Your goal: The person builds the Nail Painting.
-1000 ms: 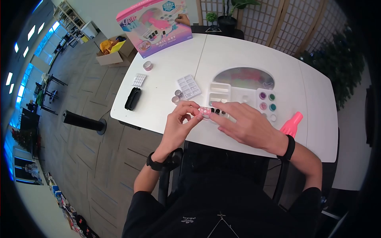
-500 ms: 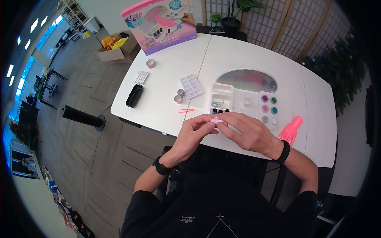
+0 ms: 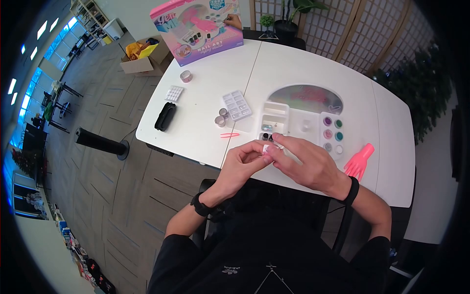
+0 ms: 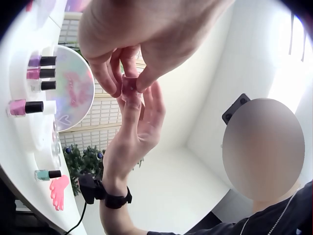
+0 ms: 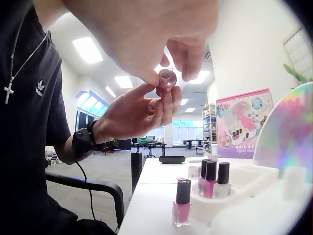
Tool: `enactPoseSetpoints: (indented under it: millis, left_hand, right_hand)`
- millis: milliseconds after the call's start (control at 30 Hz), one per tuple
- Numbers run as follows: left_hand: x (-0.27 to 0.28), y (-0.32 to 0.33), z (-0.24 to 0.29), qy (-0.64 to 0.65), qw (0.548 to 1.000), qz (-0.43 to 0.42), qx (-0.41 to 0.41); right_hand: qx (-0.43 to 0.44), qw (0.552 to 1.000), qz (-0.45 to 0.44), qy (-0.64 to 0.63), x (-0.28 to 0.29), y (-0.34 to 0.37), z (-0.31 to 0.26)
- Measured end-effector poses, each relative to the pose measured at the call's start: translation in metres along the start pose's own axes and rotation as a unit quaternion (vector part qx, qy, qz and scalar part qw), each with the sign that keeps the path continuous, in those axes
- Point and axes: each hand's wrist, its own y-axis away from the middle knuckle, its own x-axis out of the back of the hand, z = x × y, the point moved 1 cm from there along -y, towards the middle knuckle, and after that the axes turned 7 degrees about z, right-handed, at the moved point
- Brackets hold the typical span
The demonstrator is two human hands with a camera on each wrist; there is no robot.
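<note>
Close over the table's front edge, both hands meet around a small pinkish clear pot (image 4: 131, 89). My left hand (image 3: 239, 166) pinches it between thumb and fingers. From the other side, the thumb and fingers of my right hand (image 3: 309, 165) grip the same pot. A round rim of the pot (image 5: 167, 78) faces the right wrist camera; from above, fingers cover most of it. Just beyond the hands stands the white nail-art station (image 3: 275, 109), holding black-capped nail polish bottles (image 5: 210, 180). Pink tweezers (image 3: 229, 135) lie on the table to the left of the hands.
A pink model hand (image 3: 358, 162) lies at the right. Glitter pots (image 3: 327, 133) sit in the station's side tray. On the left are a compartment tray (image 3: 237, 105), two small pots (image 3: 220, 120) and a black case (image 3: 165, 116). A nail-art box (image 3: 198, 32) stands behind.
Both hands have come slightly nearer the body and to the right, turning the pot between their fingers. The pink tweezers, hidden one second ago, now show on the table.
</note>
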Motion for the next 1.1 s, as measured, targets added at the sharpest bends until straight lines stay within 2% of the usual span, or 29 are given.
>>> enactPoseSetpoints:
  millis: [133,300,533,633,833,1100]
  left_hand:
    - [0.001,0.000,-0.001,-0.004,1.000,0.005,0.007]
    - [-0.001,0.001,-0.002,-0.009,1.000,-0.011,-0.026]
    - [-0.005,0.003,-0.005,-0.010,0.998,0.017,-0.062]
    - [-0.004,0.003,-0.006,-0.013,0.997,0.018,-0.075]
    - [-0.005,0.002,-0.004,-0.033,0.995,0.020,-0.091]
    - [-0.007,0.002,-0.008,-0.085,0.986,0.040,-0.138]
  right_hand:
    - [0.055,0.998,-0.005,0.030,0.002,0.001,-0.001]
    - [-0.023,1.000,-0.011,0.016,-0.001,0.003,-0.003]
    - [-0.108,0.993,-0.054,-0.015,0.001,0.007,-0.008]
    - [-0.106,0.994,0.003,-0.009,-0.005,0.005,-0.007]
    - [-0.106,0.994,-0.030,-0.013,-0.003,0.008,-0.011]
    - [-0.128,0.991,-0.018,-0.045,-0.002,0.004,-0.014]
